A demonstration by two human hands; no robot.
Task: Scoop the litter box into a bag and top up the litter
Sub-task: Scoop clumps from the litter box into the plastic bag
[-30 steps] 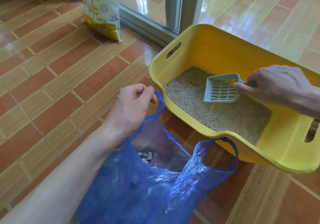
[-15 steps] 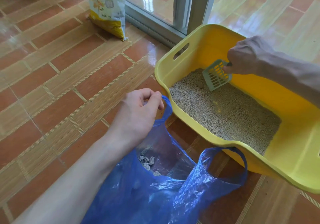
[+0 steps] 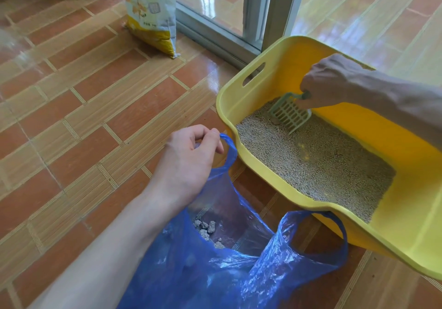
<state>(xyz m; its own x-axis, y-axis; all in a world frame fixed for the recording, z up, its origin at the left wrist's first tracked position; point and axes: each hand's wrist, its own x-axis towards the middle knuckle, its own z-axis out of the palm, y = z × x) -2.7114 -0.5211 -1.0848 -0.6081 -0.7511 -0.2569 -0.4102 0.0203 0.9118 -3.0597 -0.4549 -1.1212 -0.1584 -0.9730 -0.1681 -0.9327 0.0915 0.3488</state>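
Green scoop (image 3: 290,115) now dug into litter (image 3: 318,165), right hand (image 3: 327,82) lowered

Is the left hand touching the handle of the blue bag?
Touching. The head view shows the left hand pinching one handle loop of the blue bag between thumb and fingers, holding it up and open.

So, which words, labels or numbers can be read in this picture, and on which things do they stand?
Litter sack: small dark print near its lower edge and a grey square label, both too blurred to read.
Yellow litter box, slotted scoop, blue bag: no text visible.
So nothing can be quoted.
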